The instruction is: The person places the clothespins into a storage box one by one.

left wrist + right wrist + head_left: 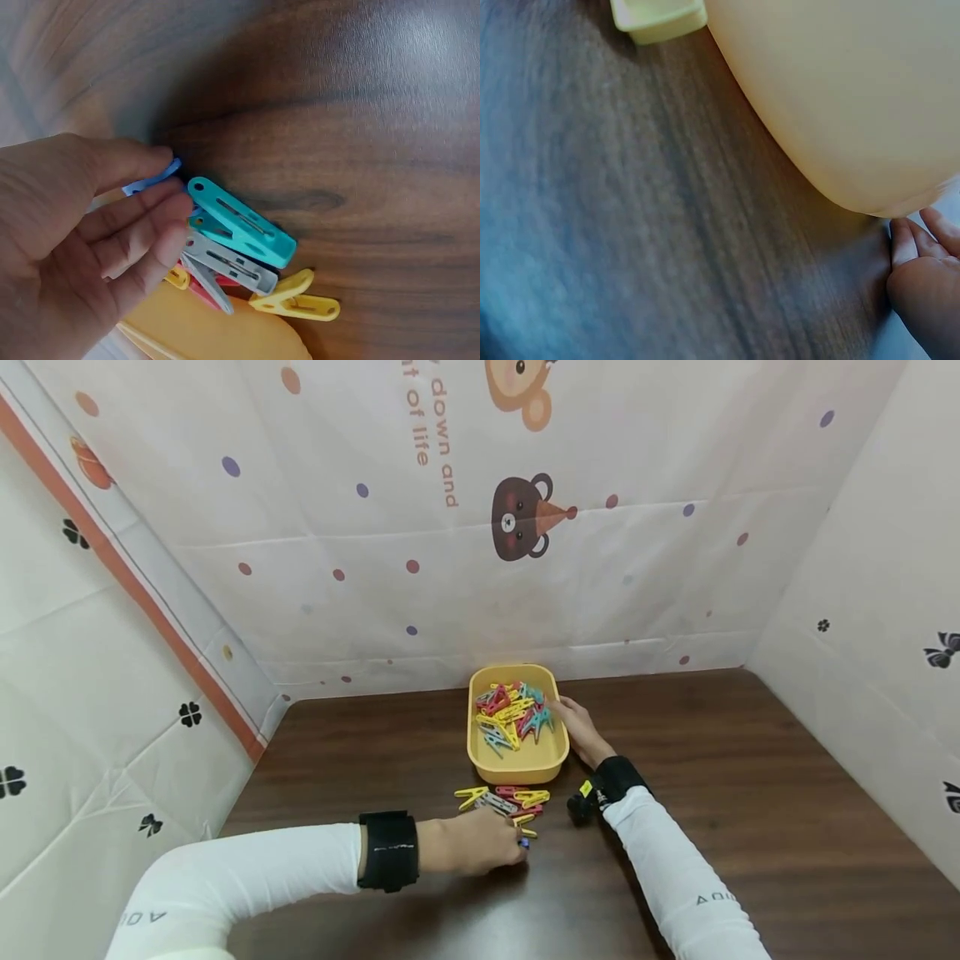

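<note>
**Gathering loose pegs beside the tub**

The left hand [82, 232] pinches a blue peg [154, 178]; pull teal peg [244, 223] just beyond its fingertips inward. The right hand [576, 722], fingers relaxed, steadies the yellow tub [517, 764] on the tabletop [750, 793].

Printed in orange on the backdrop sheet [525, 568] behind the table, near the top edge of the head view and running vertically: "down and", with "of life" in the line beside it, the first letters cut off by the frame. Printed small on the white right sleeve [686, 881]: letters resembling "AOU", partly hidden. Similar letters on the left sleeve [225, 893], seen reversed, not fully legible. Nothing readable in either wrist view.
</note>
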`<state>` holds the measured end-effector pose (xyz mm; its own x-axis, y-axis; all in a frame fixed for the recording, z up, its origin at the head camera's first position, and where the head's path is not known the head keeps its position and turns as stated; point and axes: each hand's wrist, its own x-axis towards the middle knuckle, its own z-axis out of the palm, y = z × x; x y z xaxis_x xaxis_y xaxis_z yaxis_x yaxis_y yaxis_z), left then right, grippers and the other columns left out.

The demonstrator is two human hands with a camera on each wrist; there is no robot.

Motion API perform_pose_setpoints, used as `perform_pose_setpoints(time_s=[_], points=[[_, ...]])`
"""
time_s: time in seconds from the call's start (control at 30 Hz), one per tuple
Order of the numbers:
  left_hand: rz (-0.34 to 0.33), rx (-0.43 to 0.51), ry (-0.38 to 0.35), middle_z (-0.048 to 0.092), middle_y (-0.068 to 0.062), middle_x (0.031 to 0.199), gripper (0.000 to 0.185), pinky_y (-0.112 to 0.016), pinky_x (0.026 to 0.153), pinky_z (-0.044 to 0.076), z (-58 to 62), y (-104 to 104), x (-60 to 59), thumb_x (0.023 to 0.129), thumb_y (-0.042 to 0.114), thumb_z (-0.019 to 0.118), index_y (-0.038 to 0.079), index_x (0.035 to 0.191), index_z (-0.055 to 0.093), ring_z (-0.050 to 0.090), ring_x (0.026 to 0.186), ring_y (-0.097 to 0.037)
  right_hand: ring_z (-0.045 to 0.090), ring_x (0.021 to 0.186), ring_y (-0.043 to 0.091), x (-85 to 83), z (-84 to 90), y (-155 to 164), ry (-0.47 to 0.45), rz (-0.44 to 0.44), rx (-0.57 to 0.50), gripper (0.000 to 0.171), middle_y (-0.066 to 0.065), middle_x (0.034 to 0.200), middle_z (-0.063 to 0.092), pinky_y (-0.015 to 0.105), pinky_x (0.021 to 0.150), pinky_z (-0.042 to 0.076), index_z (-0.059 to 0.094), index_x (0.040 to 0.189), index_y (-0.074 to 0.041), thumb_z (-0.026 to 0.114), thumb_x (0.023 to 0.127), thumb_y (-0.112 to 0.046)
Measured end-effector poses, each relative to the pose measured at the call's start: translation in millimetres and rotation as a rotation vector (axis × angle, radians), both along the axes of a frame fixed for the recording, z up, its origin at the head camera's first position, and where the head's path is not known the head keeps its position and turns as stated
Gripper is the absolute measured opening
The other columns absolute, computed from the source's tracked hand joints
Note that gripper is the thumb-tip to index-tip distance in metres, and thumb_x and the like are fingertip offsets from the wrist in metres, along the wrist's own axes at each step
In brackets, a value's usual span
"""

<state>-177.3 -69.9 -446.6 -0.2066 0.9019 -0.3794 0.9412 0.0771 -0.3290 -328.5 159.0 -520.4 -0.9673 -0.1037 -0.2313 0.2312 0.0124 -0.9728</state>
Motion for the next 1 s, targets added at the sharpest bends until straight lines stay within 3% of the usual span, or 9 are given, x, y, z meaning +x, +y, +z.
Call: perform_pose_setpoints(time_s=[0.1, 0.17, 0.27, 0.37, 0.5, 0.6, 0.67, 0.77, 1.0], points=[[-0.003, 0.033, -0.044, 0.071, 0.014, 0.098, 0.008, -0.014, 0.058, 0.047, 0.0, 3, -0.3, 0.097, 0.026, 0.072, 0.030, 0.105, 0.072, 0.064, 0.082, 0.001, 0.045, 0.143, 0.038, 1.7, -1.6, 1, 0.003, -0.010, 0.005, 0.069, 0.026, 0.156, 0.040, 0.050, 0.118, 0.042, 0.019, 0.163, -0.005, 0.044, 0.109, -0.040], [0.029, 0.056, -0.116, 0.068, 0.015, 0.087, 0.007, -0.013, 0.052, 0.041, 4.1, 5, -2.7, 0.099, 0.022, 0.069, 0.028, 0.097, 0.072, 0.057, 0.069, 0.002, 0.047, 0.141, 0.038, 2.0, -2.5, 1, 0.005, -0.017, 0.010, 0.069, 0.026, 0.155, 0.042, 0.048, 0.116, 0.044, 0.021, 0.162, -0.005, 0.045, 0.108, -0.041], [0.098, 0.112, -0.232, 0.062, 0.016, 0.078, 0.011, -0.012, 0.050, 0.036, 20.0, 11, -9.6, 0.098, 0.019, 0.068, 0.025, 0.090, 0.069, 0.048, 0.061, 0.003, 0.051, 0.137, 0.035, 1.9, -4.3, 1, 0.008, -0.028, 0.019, 0.068, 0.024, 0.152, 0.046, 0.043, 0.111, 0.049, 0.025, 0.160, -0.005, 0.046, 0.108, -0.042], [0.178, 0.197, -0.311, 0.063, 0.012, 0.077, 0.010, -0.013, 0.052, 0.036, 45.1, 20, -24.9, 0.100, 0.019, 0.065, 0.021, 0.091, 0.069, 0.050, 0.062, 0.001, 0.054, 0.133, 0.033, 3.7, -5.5, 2, 0.020, -0.039, 0.016, 0.066, 0.024, 0.150, 0.048, 0.036, 0.104, 0.053, 0.029, 0.159, -0.005, 0.046, 0.108, -0.042], [0.283, 0.325, -0.236, 0.073, 0.005, 0.089, 0.014, -0.017, 0.059, 0.047, 77.3, 35, -64.7, 0.103, 0.017, 0.060, 0.017, 0.106, 0.074, 0.064, 0.073, -0.007, 0.057, 0.128, 0.031, 8.4, -8.3, 7, 0.031, -0.040, 0.013, 0.063, 0.025, 0.148, 0.049, 0.030, 0.096, 0.056, 0.030, 0.158, -0.004, 0.046, 0.109, -0.040], [0.386, 0.399, -0.115, 0.075, 0.001, 0.099, 0.016, -0.021, 0.068, 0.055, 86.6, 42, -103.3, 0.103, 0.013, 0.061, 0.016, 0.111, 0.074, 0.068, 0.085, -0.012, 0.059, 0.126, 0.031, 11.2, -9.8, 8, 0.025, -0.044, 0.025, 0.063, 0.024, 0.146, 0.051, 0.031, 0.094, 0.056, 0.032, 0.158, -0.005, 0.046, 0.108, -0.041], [0.459, 0.428, -0.060, 0.074, -0.002, 0.100, 0.015, -0.026, 0.072, 0.058, 84.1, 44, -126.5, 0.103, 0.013, 0.061, 0.014, 0.110, 0.074, 0.068, 0.088, -0.016, 0.059, 0.126, 0.031, 12.1, -9.6, 7, 0.029, -0.049, 0.032, 0.063, 0.024, 0.145, 0.052, 0.033, 0.096, 0.056, 0.033, 0.157, -0.004, 0.047, 0.108, -0.042], [0.518, 0.416, -0.011, 0.070, -0.003, 0.098, 0.012, -0.027, 0.075, 0.057, 69.9, 43, -153.1, 0.101, 0.010, 0.064, 0.011, 0.108, 0.074, 0.064, 0.090, -0.016, 0.060, 0.126, 0.031, 11.1, -9.8, 3, 0.039, -0.054, 0.027, 0.063, 0.024, 0.144, 0.053, 0.036, 0.098, 0.055, 0.034, 0.156, -0.004, 0.048, 0.107, -0.041], [0.579, 0.289, -0.076, 0.041, 0.003, 0.066, 0.022, -0.021, 0.058, 0.032, 30.4, 37, -183.5, 0.100, 0.004, 0.062, 0.009, 0.079, 0.068, 0.037, 0.062, -0.012, 0.062, 0.122, 0.029, 9.4, -8.2, 0, 0.048, -0.041, 0.018, 0.062, 0.024, 0.141, 0.055, 0.034, 0.095, 0.056, 0.035, 0.156, -0.004, 0.049, 0.107, -0.040]])
